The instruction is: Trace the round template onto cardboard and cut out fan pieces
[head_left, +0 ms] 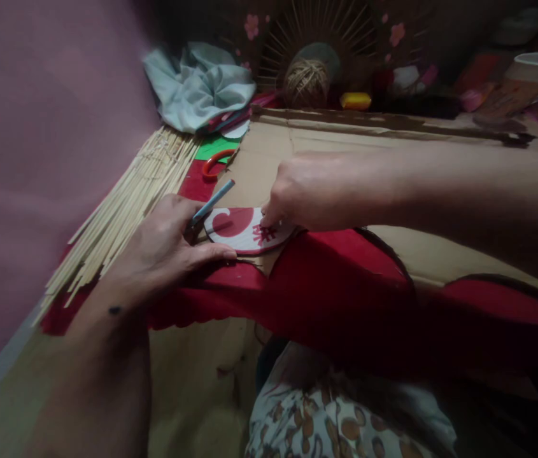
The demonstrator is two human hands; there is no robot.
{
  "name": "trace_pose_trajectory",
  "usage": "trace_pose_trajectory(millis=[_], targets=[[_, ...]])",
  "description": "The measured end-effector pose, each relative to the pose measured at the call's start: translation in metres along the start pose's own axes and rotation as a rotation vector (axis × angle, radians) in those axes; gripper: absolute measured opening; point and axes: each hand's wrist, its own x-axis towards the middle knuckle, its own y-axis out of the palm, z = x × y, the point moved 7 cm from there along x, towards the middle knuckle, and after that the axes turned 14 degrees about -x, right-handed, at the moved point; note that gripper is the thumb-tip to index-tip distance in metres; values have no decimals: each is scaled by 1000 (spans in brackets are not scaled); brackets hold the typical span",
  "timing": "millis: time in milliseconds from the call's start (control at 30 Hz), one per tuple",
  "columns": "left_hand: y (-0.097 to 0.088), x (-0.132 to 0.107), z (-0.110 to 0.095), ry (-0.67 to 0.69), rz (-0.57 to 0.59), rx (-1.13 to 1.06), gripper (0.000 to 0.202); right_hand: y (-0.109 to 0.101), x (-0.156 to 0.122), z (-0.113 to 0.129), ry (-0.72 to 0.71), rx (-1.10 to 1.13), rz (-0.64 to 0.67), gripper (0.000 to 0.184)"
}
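Note:
A white panel with rounded ends (244, 240) bears a red swirl and small red characters, and lies on brown cardboard. My left hand (173, 238) closes around the panel's left end, thumb along its near edge. A thin light-blue stick, like a pencil (214, 202), juts up from between that hand's thumb and fingers. My right hand (292, 194) is closed, its fingertips pinched together over the red characters on the panel. Whatever those fingertips may hold is hidden. Below the panel lie red shapes with dark edges (340, 267).
Left lies a bundle of thin wooden sticks (125, 203). Behind are a red-orange ring-shaped handle (211, 165), pale blue cloth (202, 89), a twine ball (307, 83), a yellow packet (355, 100) and a plastic cup (536, 79). Cardboard (269, 137) covers the table; a pink wall (49, 127) borders the left.

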Motion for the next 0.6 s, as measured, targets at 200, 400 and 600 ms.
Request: trace_pose_trajectory(millis=[200,400,600], targets=[[-1,-2,0,-39,-32,-3,59,2,-3,2,-43,36,-43,22],[-1,-2,-1,-4,-26,11,63,2,2,-1,-22,1,6,20],[0,-1,0,12,-9,-10,64,4,6,-9,41,46,62,22]])
